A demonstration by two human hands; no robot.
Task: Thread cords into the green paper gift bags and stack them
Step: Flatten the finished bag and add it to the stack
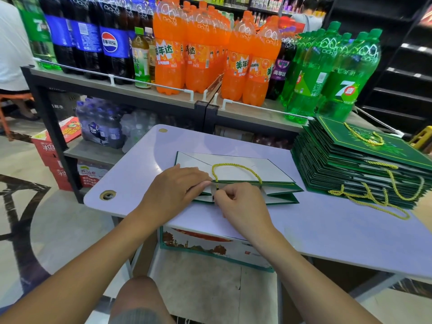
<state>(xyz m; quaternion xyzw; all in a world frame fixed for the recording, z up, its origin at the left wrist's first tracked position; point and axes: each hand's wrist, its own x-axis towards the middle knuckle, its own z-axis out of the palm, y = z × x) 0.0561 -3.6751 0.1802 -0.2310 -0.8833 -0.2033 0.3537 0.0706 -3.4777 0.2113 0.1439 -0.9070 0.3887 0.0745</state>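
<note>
On the pale desk [327, 230], near its middle: lying flat, a folded green paper gift bag [268, 181], white inside showing, one yellow cord [236, 168] already looping from its top edge. Pressing down on the bag's mouth with the left hand [175, 185], fingers flattened and gripping nothing. Pinching closed with the right hand [240, 204] around something small at the bag's rim, likely a cord end, though too fine to confirm. Risking, probably, a torn hole or a slipped cord if tugged hard. Crowding the right side, just beside the bag: a tall stack of finished bags [360, 164], cords dangling. Beyond, soda bottles [233, 54] lining a shelf [117, 87].
</note>
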